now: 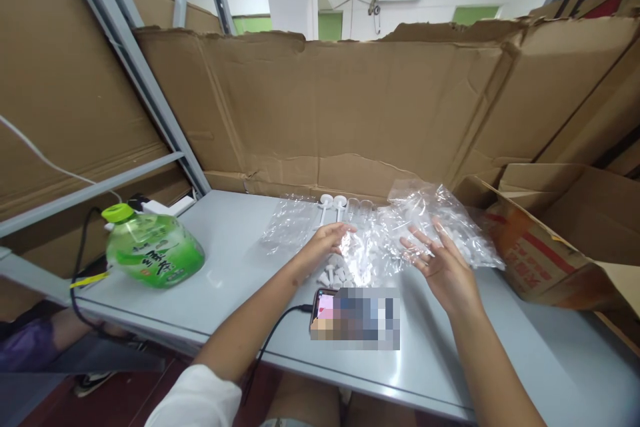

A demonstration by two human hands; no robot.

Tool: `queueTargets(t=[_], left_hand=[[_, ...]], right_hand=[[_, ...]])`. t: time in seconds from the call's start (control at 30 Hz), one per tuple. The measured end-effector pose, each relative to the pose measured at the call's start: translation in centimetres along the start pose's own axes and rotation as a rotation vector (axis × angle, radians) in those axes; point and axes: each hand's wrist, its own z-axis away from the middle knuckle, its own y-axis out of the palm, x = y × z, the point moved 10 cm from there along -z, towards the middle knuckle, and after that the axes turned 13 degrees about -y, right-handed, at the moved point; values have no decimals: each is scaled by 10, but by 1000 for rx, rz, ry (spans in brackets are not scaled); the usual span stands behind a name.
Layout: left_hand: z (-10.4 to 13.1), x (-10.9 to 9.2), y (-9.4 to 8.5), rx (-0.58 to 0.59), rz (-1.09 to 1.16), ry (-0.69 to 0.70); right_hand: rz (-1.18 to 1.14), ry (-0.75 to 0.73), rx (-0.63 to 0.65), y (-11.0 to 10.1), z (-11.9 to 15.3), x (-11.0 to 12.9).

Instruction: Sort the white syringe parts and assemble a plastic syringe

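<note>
Clear plastic film (367,255) glints just beyond the phone (345,320), between our left hand (327,240) and our right hand (446,273). The left is loosely half-curled, and we cannot tell whether its fingertips pinch the film; the right is splayed, palm turned up, with nothing visibly gripped. We would do well to pinch a single layer at its edge and lift gently, so the small white pieces (334,273) beyond the phone don't scatter. Farther beyond it lie two round-headed white pieces (340,203), a flat clear bag (289,221) off to its left and a bulky clear bag (467,233) to its right. We should keep slack film off the cable (281,321) on the phone's left.
</note>
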Motion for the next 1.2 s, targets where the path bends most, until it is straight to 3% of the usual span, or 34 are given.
queueTargets(t=[0.17, 0.33, 0.53, 0.63, 0.8, 0.9, 1.07, 1.2], left_hand=[[8, -13, 4, -35, -98, 89], [5, -9, -2, -47, -128, 60], [10, 8, 24, 277, -309, -89], [5, 8, 20, 175, -271, -79], [0, 6, 13, -7, -145, -14], [-1, 5, 9, -60, -132, 25], [-3, 8, 7, -48, -178, 38], [-1, 15, 16, 83, -262, -38]], right_hand=[[56, 18, 22, 4, 2, -4], [116, -14, -14, -1, 0, -3], [217, -71, -17, -12, -7, 0], [296, -6, 15, -11, -5, -12], [366, 103, 185, 11, 7, -36], [418, 70, 207, 12, 7, -39], [493, 25, 170, 4, 1, -34], [549, -60, 92, -3, -5, -17]])
